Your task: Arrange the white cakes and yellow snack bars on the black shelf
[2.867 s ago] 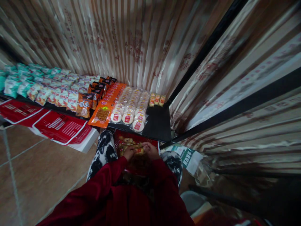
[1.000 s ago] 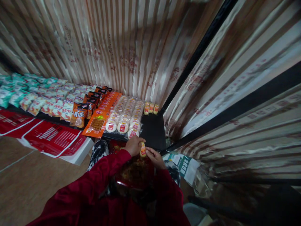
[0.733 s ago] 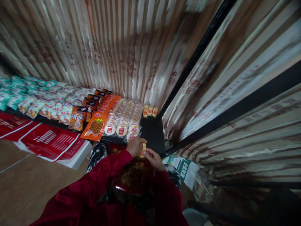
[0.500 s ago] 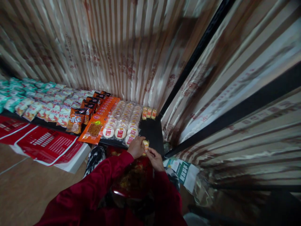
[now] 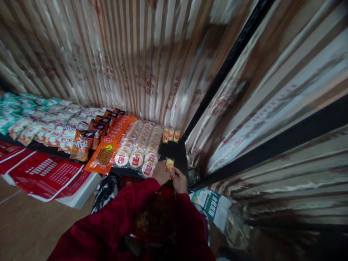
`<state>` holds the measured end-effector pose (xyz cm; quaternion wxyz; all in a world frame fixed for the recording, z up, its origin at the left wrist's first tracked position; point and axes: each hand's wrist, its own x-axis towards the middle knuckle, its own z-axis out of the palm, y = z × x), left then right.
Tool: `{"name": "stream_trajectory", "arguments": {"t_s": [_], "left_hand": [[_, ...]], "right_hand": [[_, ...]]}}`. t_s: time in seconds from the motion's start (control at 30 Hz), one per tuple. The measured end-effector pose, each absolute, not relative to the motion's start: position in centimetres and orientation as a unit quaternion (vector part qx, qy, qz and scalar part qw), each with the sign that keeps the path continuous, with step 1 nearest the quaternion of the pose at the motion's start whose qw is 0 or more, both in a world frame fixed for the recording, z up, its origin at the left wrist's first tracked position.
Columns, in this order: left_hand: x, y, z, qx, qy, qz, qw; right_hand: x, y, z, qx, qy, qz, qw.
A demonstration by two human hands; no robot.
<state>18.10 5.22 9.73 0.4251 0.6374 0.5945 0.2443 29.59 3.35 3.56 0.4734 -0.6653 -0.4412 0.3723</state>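
Observation:
Both my hands are close together over the front edge of a black shelf [image 5: 175,150]. A small yellow wrapped snack packet [image 5: 170,164] stands up between them. My left hand [image 5: 161,174] is closed on the packet's left side. My right hand [image 5: 179,181] pinches at its lower right, its fingertips meeting the left ones; the exact grip is blurred. Three similar small yellow packets [image 5: 171,135] stand in a row at the back of the shelf. Left of my hands lie three rows of round white crackers [image 5: 136,159] in clear wrappers.
Further left are an orange stick-snack bag [image 5: 104,156], orange-black packets [image 5: 81,144], and many white and green packets [image 5: 46,132]. A striped curtain [image 5: 152,65] hangs behind. Black poles [image 5: 214,87] slant at right. A red-printed bag [image 5: 54,174] and a green-white bag [image 5: 213,206] sit lower down.
The yellow packet now shows higher above my fingers. My right hand sits slightly lower against it. The whole view has shifted a little, with the shelf goods appearing lower and further left.

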Motion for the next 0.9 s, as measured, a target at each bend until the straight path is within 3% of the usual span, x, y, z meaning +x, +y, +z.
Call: {"name": "stream_trajectory", "arguments": {"t_s": [0.53, 0.9], "left_hand": [[20.9, 8.1, 11.0, 0.614, 0.643, 0.187, 0.417], [22.4, 9.9, 10.3, 0.599, 0.663, 0.191, 0.406]], "right_hand": [[31.1, 6.6, 1.7, -0.702, -0.453, 0.335, 0.435], [31.6, 8.1, 2.1, -0.746, -0.497, 0.227, 0.38]]}}
